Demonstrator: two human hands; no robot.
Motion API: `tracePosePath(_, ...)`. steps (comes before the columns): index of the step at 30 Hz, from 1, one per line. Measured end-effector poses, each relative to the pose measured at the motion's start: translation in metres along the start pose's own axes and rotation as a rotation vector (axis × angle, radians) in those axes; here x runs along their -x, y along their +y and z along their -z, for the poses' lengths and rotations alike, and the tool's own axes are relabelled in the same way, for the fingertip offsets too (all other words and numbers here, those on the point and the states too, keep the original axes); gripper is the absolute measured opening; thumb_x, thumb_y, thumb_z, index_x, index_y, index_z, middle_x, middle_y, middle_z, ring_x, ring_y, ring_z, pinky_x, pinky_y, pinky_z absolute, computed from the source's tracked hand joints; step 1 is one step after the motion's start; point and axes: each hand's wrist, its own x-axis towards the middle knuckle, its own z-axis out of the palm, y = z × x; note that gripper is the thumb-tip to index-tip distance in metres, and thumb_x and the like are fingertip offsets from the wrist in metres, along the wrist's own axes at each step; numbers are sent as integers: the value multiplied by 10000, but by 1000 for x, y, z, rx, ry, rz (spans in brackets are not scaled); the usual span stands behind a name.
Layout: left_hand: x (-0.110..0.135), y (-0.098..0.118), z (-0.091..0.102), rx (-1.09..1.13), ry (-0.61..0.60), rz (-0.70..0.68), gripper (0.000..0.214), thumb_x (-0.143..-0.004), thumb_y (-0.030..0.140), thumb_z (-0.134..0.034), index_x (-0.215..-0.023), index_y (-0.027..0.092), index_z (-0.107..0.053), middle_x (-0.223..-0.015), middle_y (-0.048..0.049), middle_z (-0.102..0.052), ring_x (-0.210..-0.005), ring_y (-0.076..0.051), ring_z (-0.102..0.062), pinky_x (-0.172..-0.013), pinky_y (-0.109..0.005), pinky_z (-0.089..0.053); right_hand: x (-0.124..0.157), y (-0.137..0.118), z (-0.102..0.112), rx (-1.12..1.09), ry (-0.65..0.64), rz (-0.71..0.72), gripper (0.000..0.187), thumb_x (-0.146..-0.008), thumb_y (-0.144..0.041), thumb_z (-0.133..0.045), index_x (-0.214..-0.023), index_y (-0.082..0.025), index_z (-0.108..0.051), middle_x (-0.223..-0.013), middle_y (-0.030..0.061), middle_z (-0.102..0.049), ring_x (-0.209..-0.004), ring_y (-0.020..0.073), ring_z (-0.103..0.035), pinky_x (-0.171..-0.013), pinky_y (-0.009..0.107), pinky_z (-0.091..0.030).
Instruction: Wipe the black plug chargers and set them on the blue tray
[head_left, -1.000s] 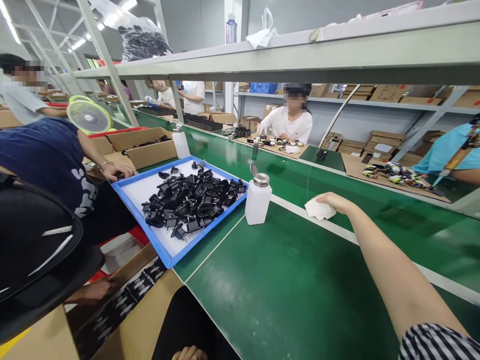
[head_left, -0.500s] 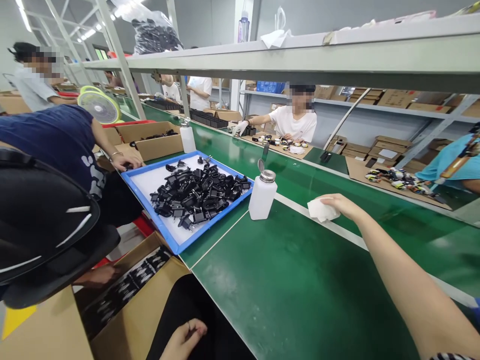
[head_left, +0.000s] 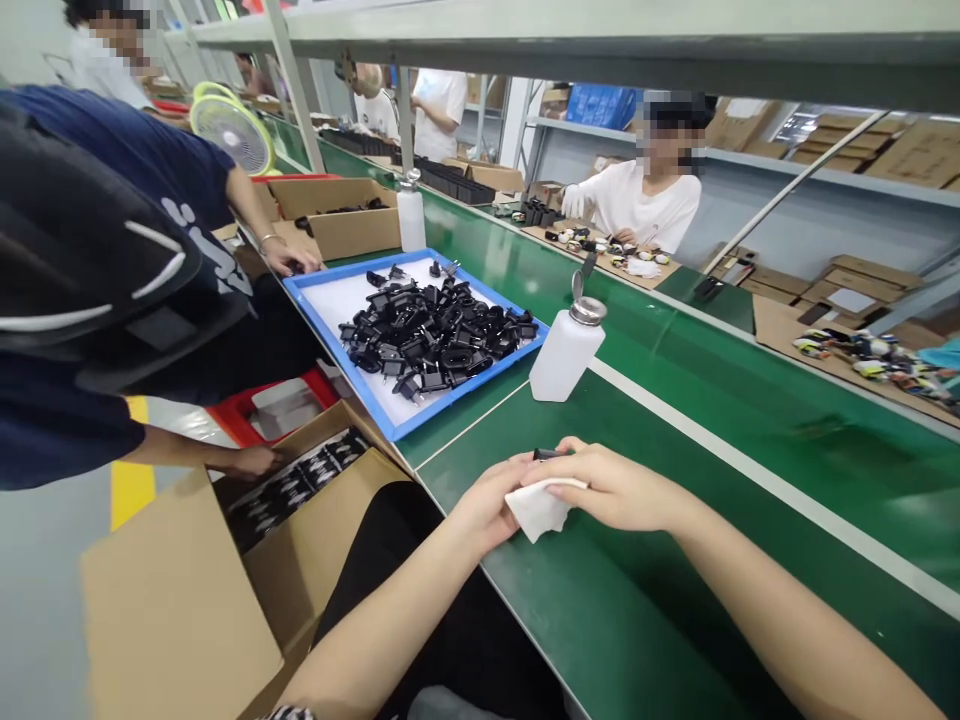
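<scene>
Hands together at lower centre over the green worktop (head_left: 600,610). The left hand (head_left: 487,505) pinches a small black part (head_left: 548,455), mostly hidden. The right hand (head_left: 619,490) presses a white cloth (head_left: 538,508) against it. Probably best: hold the part firm, wrap the cloth round, rub each face. White bottle (head_left: 564,355) stands just above.

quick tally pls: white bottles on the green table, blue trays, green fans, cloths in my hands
white bottles: 2
blue trays: 1
green fans: 1
cloths: 1
total: 5
</scene>
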Motion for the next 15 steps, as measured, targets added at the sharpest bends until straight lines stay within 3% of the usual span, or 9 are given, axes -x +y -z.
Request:
tracePosePath(2,1,-1,4,-38,7,-59,266,-568,275,-629,-761,129,-518,-664,2,-526,-585,-88,-494,-585,-231,-400,-1,7,2,-257,85,-70,236,-752,-274,-408,-897,-212,-583,-869,11,-605,-740,156,-523,-636,278,-407)
tracePosePath(4,9,1,7,-188,45,-136,299,-555,263,-637,-792,132,-511,-720,-6,-536,-648,-102,-505,-632,-246,-403,-1,16,6,-535,251,-164,228,-699,-305,-473,-841,-174,-593,-866,42,-606,-749,178,-541,-613,279,-423)
tracePosePath(7,19,8,9,-635,175,-252,324,-554,264,-630,-836,147,-523,-795,-20,-549,-735,-130,-502,-684,-264,-393,-3,30,5,-788,521,-284,254,-627,-320,-534,-811,-154,-588,-861,71,-608,-760,203,-551,-629,300,-432)
tracePosePath(11,20,18,13,-1272,350,-385,292,-605,366,-574,-838,190,-554,-825,-16,-565,-803,-172,-475,-714,-299,-379,-11,43,-9,-827,683,-350,307,-615,-338,-534,-853,-149,-577,-889,83,-599,-788,214,-547,-687,331,-426)
tracePosePath(15,17,24,21,-1488,280,-442,417,-601,460,-553,-920,194,-526,-929,-19,-553,-881,-182,-457,-752,-291,-373,-13,49,-18,-700,727,-367,320,-657,-347,-490,-900,-154,-567,-922,74,-589,-837,217,-530,-710,331,-422)
